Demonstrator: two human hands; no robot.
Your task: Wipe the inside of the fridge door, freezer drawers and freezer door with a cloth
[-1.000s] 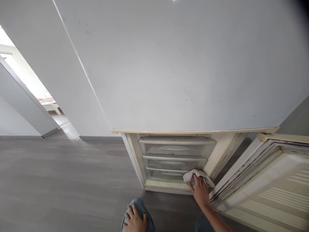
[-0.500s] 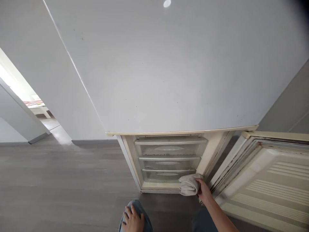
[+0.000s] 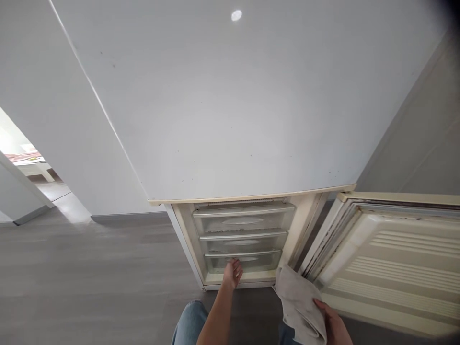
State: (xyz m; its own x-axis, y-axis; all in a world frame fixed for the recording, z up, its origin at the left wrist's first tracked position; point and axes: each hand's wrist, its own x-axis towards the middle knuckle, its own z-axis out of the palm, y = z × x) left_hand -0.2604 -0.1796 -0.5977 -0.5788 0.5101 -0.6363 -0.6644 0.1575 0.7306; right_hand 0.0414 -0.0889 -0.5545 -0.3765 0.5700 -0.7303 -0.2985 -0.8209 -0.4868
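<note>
Cloth held; right fingers at edge

We list: fridge ahead; in it, 3 drwrs; door at R; cloth in our R hand.

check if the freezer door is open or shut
Open: the freezer door stands swung out to the right, leaving three clear-fronted drawers exposed.

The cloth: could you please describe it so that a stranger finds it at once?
Start at the open door, ridged inside, on the picture's right. By its lower left corner, the right hand holds the cloth. It is pale, limp and creased, unlike the blue trousers nearby.
</note>
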